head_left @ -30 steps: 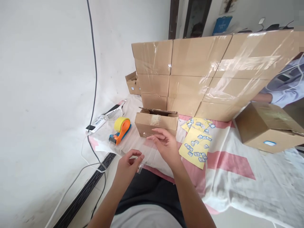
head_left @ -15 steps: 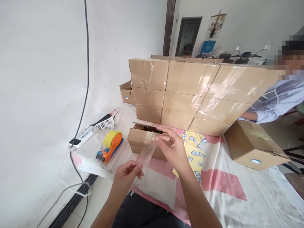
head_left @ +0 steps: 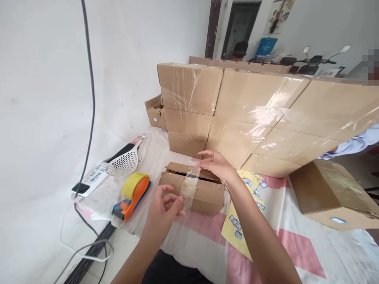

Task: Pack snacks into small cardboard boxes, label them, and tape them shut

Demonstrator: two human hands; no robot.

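Observation:
A small brown cardboard box (head_left: 204, 195) lies on the cloth-covered table in front of me, its top flaps slightly apart. A strip of clear tape (head_left: 189, 185) runs from my left hand (head_left: 164, 205), which pinches its near end in front of the box, up over the box's top to my right hand (head_left: 214, 165), which holds the far end above the flaps. An orange and blue tape dispenser (head_left: 133, 193) with a yellowish roll rests just left of the box.
A wall of taped cardboard boxes (head_left: 251, 114) stands behind the small box. A larger box (head_left: 331, 195) sits at the right. Yellow sticker sheets (head_left: 239, 221) lie under my right forearm. A white slotted scoop (head_left: 124, 163), power strip (head_left: 91, 177) and cables are at left. Another person's sleeve (head_left: 355, 144) shows far right.
Both hands have carried the tape strip forward; my right hand rose from the box's front face to above its top flaps, and my left hand moved up close to the box front.

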